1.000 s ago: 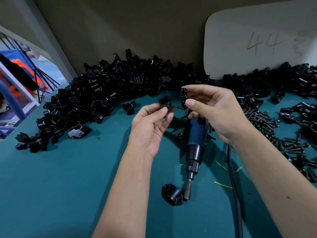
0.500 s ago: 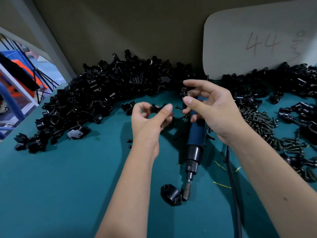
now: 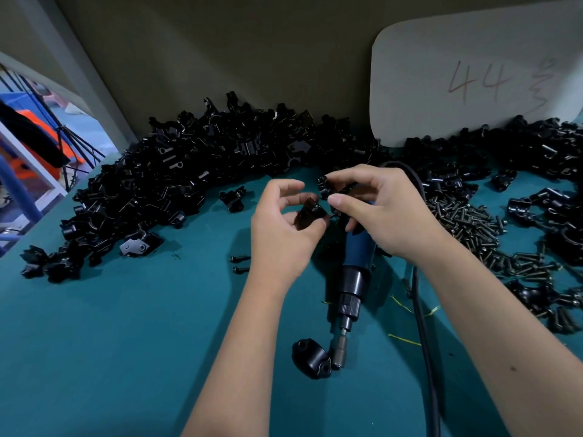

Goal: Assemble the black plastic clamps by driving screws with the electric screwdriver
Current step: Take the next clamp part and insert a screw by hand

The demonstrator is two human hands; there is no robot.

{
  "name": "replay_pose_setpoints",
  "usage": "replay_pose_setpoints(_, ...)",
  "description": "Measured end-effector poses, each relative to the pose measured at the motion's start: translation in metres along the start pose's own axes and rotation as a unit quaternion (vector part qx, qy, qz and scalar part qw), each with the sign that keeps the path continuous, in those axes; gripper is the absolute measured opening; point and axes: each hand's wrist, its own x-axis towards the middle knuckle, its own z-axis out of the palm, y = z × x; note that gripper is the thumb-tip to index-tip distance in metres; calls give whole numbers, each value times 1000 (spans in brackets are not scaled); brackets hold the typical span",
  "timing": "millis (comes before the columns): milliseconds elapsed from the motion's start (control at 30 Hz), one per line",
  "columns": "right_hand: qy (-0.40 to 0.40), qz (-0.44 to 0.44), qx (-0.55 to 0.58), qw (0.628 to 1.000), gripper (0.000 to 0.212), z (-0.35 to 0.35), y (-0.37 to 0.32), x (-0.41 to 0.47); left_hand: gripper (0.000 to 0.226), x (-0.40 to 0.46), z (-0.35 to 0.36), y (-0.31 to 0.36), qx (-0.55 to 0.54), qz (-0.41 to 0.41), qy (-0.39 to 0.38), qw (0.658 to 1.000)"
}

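While the electric screwdriver (image 3: 358, 266) lay idle on the mat, the left hand (image 3: 284, 228) pinched one clamp half (image 3: 310, 212) just above it; the right hand (image 3: 388, 212) pinched its mate (image 3: 326, 186), presumably for joining.

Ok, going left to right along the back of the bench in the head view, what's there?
Big heap of black clamp parts → white board marked 44 → pile of screws → loose clamps at the right edge.

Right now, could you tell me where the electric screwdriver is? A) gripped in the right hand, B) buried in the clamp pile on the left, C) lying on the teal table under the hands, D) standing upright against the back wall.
C: the electric screwdriver lies flat on the teal table, beneath the hands.
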Motion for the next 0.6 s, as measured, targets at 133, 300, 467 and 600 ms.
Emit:
replay_pose_setpoints(133, -43, -15, -3, 999, 26, -2, 0, 1, 40, -2, 1, 4, -19, -8, -20, 1000)
replay_pose_setpoints(300, -54, -18, 21, 998, 29, -7, -1, 0, 28, -1, -3, 2, -27, 17, -3, 999)
replay_pose_setpoints(467, -39, -19, 43, 998, 30, -6, -3, -2, 30, 3, -9, 0, -38, 43, -2, 998)
replay_pose_setpoints(600, -50, -13, 100, 994, 29, -1, -6, -2, 28, 3, -10, 4, -160, 10, -24, 987)
